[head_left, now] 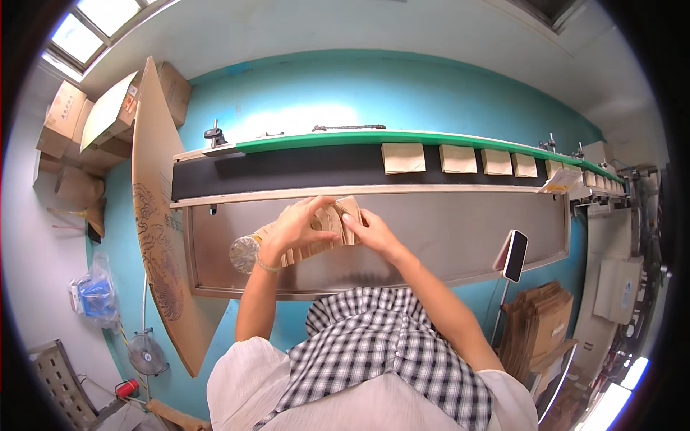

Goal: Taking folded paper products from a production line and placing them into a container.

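Note:
A row of folded brown paper napkins [302, 252] stands on edge over the metal tray-like table, in front of the conveyor. My left hand [300, 226] arches over the row, its fingers at the far side and its thumb against the near faces, closed on them. At the right end, my right hand [370, 233] pinches the last napkins, which fan apart under its thumb. By my left wrist, a clear, round plastic or glass container [244, 254] touches or nearly touches the row's left end. Parts of the row are hidden behind my left hand.
Beyond my hands runs a black conveyor belt [287, 172] with a green rail [345, 138], carrying several spaced napkin stacks [403, 158]. The metal table [445, 237] has a raised rim. A cardboard sheet [162, 215] stands left; a phone [515, 256] on a stand and flattened cartons [535, 323] are right.

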